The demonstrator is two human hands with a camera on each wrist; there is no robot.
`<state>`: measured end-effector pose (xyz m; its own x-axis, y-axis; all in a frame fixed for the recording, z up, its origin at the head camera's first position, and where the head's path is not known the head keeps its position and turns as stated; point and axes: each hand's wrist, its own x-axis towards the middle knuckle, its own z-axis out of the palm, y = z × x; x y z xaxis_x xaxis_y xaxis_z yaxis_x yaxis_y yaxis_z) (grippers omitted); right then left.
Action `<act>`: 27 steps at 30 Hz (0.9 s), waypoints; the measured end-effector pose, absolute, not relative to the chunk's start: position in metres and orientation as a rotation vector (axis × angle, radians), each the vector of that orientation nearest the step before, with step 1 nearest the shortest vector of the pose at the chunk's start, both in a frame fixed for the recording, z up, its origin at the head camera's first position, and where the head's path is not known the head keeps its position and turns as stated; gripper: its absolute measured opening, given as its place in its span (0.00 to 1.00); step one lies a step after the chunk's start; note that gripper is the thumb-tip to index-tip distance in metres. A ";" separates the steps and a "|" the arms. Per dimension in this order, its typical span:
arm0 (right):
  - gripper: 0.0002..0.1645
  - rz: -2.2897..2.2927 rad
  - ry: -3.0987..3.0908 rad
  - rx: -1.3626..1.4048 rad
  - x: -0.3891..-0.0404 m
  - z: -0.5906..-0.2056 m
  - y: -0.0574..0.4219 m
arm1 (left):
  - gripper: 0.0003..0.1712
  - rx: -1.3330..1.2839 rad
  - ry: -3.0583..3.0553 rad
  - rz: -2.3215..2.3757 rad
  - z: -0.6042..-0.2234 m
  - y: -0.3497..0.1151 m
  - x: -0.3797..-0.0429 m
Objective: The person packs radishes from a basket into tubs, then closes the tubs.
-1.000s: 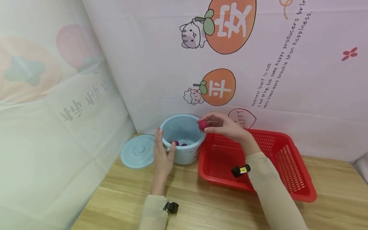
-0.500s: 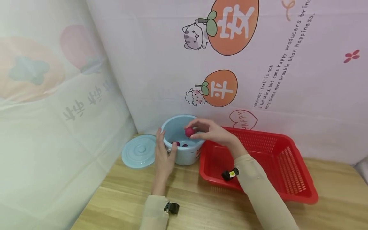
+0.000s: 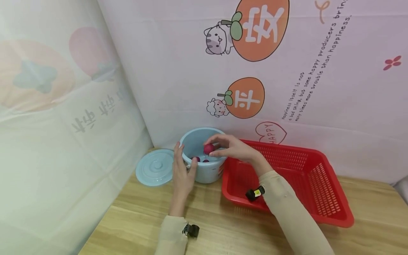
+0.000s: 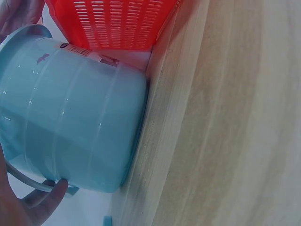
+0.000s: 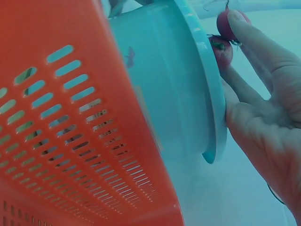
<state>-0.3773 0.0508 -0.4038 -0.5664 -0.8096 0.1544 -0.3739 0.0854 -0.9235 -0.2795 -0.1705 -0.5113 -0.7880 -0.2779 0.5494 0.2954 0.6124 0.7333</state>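
My right hand (image 3: 236, 148) is over the light blue bucket (image 3: 207, 173) and pinches a dark red radish (image 3: 208, 148) between thumb and fingertips. In the right wrist view, a second radish (image 5: 221, 51) shows against the pinched one, partly behind the rim; I cannot tell whether the fingers grip it too. More radishes (image 3: 205, 161) lie at the bottom of the bucket, mostly hidden by its near wall. My left hand (image 3: 184, 173) rests on the bucket's left side with fingers extended. Its fingertips (image 4: 59, 186) touch the wall beside the handle (image 4: 28, 180) in the left wrist view.
A red perforated basket (image 3: 345, 212) stands close to the bucket's right side, under my right forearm. To the left lies the light blue lid (image 3: 156, 168) on the wooden table (image 3: 216, 226). Printed cloth (image 3: 178, 78) hangs behind and at the left.
My right hand has moved left and slightly down with the radish, from the bucket's right rim to over its opening. The left hand has stayed at the bucket's side.
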 end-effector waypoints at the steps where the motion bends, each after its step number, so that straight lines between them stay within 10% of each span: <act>1: 0.23 -1.473 1.984 -1.161 -0.377 -0.403 0.050 | 0.43 -0.014 -2.192 -1.155 -0.511 -0.171 -0.280; 27: 0.22 -1.041 2.331 -1.142 -0.387 -0.384 0.026 | 0.45 -0.007 -2.196 -1.157 -0.512 -0.172 -0.281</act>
<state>-0.3866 0.0262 -0.3837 -0.6173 -0.7866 0.0135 -0.5351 0.4073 -0.7401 -0.2812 -0.1721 -0.5120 -0.7906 -0.2808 0.5442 0.2900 0.6110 0.7366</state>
